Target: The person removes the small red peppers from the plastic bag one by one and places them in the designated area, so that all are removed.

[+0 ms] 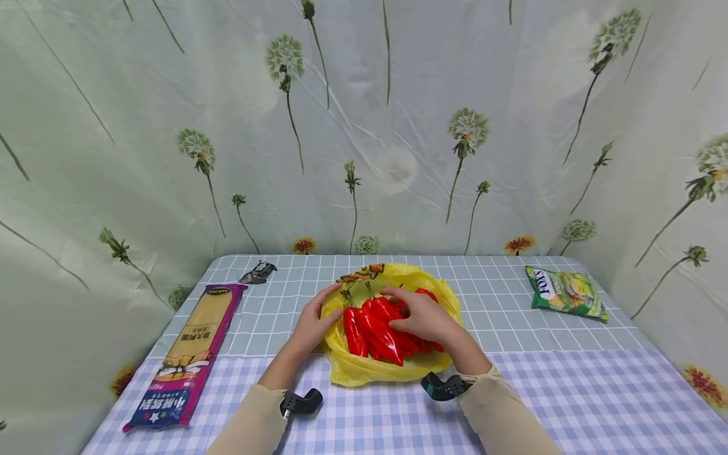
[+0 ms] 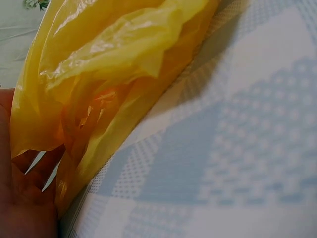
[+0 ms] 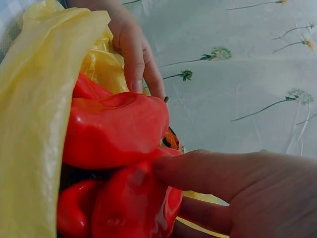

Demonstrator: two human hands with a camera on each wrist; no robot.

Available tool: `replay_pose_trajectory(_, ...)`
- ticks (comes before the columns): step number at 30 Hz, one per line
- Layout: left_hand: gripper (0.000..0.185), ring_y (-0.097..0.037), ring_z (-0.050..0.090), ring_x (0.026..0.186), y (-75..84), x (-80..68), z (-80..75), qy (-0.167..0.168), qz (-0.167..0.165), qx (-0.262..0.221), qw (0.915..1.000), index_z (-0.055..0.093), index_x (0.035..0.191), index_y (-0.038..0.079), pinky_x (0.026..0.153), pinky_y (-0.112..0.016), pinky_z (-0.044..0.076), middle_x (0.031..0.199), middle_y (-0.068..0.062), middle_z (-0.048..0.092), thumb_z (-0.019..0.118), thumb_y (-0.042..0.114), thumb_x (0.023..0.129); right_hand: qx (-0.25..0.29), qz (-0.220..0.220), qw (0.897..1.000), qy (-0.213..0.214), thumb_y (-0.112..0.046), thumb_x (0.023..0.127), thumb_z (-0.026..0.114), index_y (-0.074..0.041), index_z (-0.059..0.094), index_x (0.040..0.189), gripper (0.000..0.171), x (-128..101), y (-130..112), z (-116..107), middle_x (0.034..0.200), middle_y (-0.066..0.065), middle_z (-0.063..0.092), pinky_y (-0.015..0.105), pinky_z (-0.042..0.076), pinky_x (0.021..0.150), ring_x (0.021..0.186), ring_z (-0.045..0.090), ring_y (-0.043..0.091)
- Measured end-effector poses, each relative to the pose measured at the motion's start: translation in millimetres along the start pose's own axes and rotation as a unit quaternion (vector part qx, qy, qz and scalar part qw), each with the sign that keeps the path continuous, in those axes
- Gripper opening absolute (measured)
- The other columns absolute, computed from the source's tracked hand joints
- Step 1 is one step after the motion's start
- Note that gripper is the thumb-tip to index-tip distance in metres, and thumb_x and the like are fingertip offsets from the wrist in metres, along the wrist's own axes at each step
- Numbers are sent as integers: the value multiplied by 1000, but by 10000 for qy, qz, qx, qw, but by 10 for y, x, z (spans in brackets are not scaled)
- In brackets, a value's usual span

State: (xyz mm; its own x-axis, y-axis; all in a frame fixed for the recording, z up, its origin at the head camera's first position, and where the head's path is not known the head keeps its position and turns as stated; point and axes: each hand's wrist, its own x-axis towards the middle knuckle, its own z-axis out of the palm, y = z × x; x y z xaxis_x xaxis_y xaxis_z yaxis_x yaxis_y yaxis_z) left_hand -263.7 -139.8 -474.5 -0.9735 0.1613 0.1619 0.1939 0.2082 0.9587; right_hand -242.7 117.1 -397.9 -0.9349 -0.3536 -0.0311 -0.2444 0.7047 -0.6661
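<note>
A yellow plastic bag (image 1: pixel 364 374) lies spread on the table, its mouth facing up, with several glossy red peppers (image 1: pixel 372 328) heaped inside. My left hand (image 1: pixel 309 322) holds the bag's left rim, thumb on the inner side and fingers along the outside. In the left wrist view, crinkled yellow plastic (image 2: pixel 124 54) covers part of that hand. Over the right side of the heap, my right hand (image 1: pixel 423 315) grips a red pepper (image 3: pixel 138 198). Its thumb presses the pepper's side in the right wrist view, while the other fingers are partly hidden behind it.
A long pasta packet (image 1: pixel 190 354) lies at the left. Behind it is a small black wrapper (image 1: pixel 258 272). The green FOX'S candy bag (image 1: pixel 565 292) lies at the back right. A flowered curtain (image 1: pixel 398 126) hangs beyond the checked tablecloth (image 1: pixel 569 392).
</note>
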Motion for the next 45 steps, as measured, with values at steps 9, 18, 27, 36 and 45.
replay_pose_trajectory(9,57,-32,43,143,-35,-11,-7,28,16,15,10000,48,148,20,118,-49,36,157,-11,42,61,4,94,146,-327,9986,379,-8,87,69,-23,54,142,58,-12,-6,-73,127,7,66,40,61,85,108,65,25)
replay_pose_trajectory(18,58,-29,41,144,-32,3,-2,-30,-20,-136,9999,49,147,21,119,-45,35,158,-8,41,58,0,93,759,-337,9927,876,-9,91,64,-23,46,148,61,-52,31,-322,139,16,58,41,63,78,109,62,30)
replay_pose_trajectory(27,59,-28,45,140,-5,15,5,11,-54,-118,9999,49,147,20,116,-44,38,157,-9,43,56,-2,92,1207,-232,9793,1608,-11,93,63,-25,42,150,62,-81,207,-542,144,18,53,45,62,84,113,60,34)
replay_pose_trajectory(36,58,-29,42,143,-10,13,-6,21,-150,-149,9998,49,147,20,119,-47,35,158,-9,42,56,-1,93,1576,199,9647,2101,-15,95,61,-29,40,152,62,-91,427,-710,148,16,49,49,60,89,117,55,35)
replay_pose_trajectory(45,58,-28,41,144,-23,30,2,42,-154,-198,9997,50,146,21,120,-46,33,158,-7,42,56,-1,93,1563,714,9484,2665,-15,96,61,-32,41,152,62,-68,697,-782,151,14,46,49,58,90,126,48,38)
